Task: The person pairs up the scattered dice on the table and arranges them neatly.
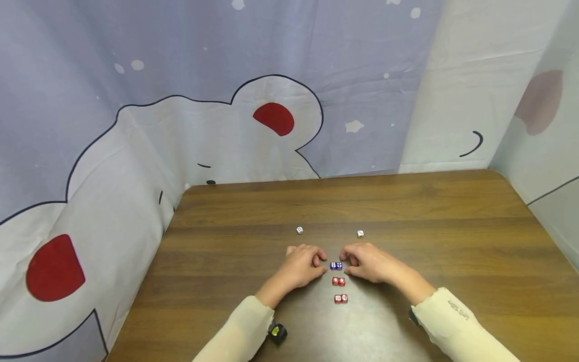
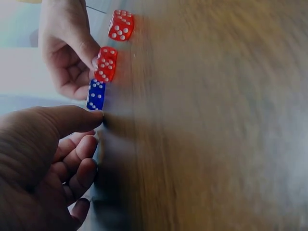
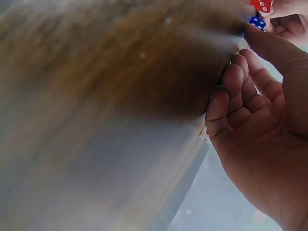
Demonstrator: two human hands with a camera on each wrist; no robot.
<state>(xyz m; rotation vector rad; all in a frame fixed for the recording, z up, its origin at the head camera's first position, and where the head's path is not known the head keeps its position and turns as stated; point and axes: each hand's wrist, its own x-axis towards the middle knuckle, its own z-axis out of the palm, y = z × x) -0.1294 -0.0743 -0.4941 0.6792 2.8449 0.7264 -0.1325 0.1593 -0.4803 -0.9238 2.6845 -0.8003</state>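
Two blue dice sit side by side on the table between the two hands. My left hand is just left of the pair, thumb and fingers loosely bent, with a small gap to the dice in the head view. On the other side, my right hand curves loosely toward the blue pair, also slightly apart. Nearer to me lie a pair of red dice and a second red pair, roughly in line. In the left wrist view the thumb tip overlaps the edge of a blue die.
Beyond the hands, a white die lies to the left and another white die to the right. The wooden table meets a printed curtain at its far edge. A black wrist device hangs by the left sleeve.
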